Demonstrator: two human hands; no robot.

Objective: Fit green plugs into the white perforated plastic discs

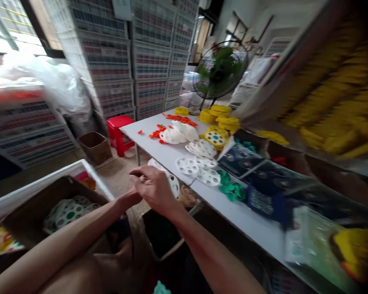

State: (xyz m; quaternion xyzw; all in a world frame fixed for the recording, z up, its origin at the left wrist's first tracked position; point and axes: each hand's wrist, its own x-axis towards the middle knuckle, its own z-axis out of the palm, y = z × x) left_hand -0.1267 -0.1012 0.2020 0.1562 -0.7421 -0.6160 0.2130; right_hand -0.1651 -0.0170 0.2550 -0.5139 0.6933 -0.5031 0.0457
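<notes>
Centrally, just beyond the right hand (156,185) and beside the near edge of the table (242,214): white disc (176,189), thin, round-holed, partly covered by knuckles and slightly blurred. Both hands together, overlapping: right one in front, back of hand turned up, fingers bent and pointing leftward, right forearm (202,241) slanting up from lower right; left hand (136,195) mostly hidden behind it, left forearm (74,239) rising from lower left. Not possible to tell whether clamped on the disc. Farther out, on the tabletop: loose white discs (207,176), flat or overlapping; green pieces (233,188) nearby; orange pieces (180,119) and stacked yellow discs (228,122) toward the far end. Lower left: cardboard box (21,208) with pale holed discs (70,212) inside. Beyond: red stool (120,122), fan (220,69).
</notes>
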